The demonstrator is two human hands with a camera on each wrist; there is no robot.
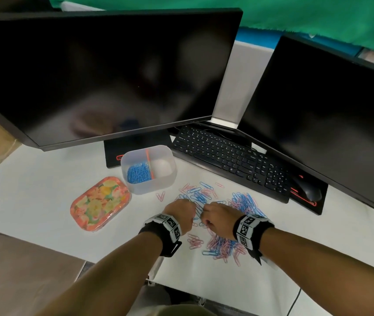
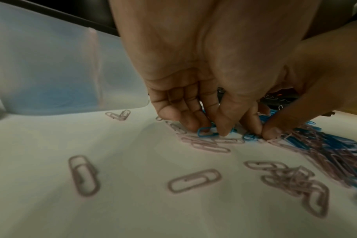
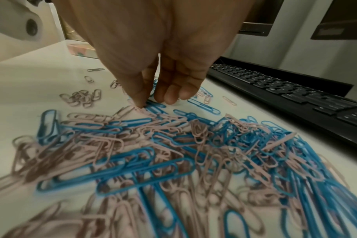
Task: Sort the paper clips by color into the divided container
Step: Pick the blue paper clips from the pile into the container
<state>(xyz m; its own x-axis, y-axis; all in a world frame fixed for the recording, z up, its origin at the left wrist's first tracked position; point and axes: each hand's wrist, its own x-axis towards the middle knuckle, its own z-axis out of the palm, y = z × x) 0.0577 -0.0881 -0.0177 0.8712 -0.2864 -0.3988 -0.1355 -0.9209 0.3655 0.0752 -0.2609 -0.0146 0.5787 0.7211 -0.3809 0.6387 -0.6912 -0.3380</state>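
Paper clips: blue and pink paper clips (image 1: 222, 215) lie mixed in a loose heap on the white desk (image 1: 33, 190), spreading from the centre toward 4 o'clock in the head view.
Divided container: a translucent divided container (image 1: 152, 185) stands at 11 o'clock from the heap, just in front of the monitor stand (image 1: 136, 144); its left compartment holds blue clips (image 1: 138, 172), the right one looks bare.
Left hand: the left hand (image 1: 180, 214) is down on the heap's near-left edge, fingertips (image 2: 196, 124) bunched on a blue clip (image 2: 206, 132); whether it is pinched cannot be told.
Right hand: the right hand (image 1: 219, 216), just beside the left, has its thumb and forefinger tips together on a pink clip (image 3: 143, 109), other fingers loosely bent.
Lid: a floral lid (image 1: 100, 204) lies flat at 9 o'clock from the hands.
Surroundings: a black keyboard (image 1: 227, 156) and mouse (image 1: 309, 190) sit at 1 to 2 o'clock, beneath two dark monitors (image 1: 104, 76).
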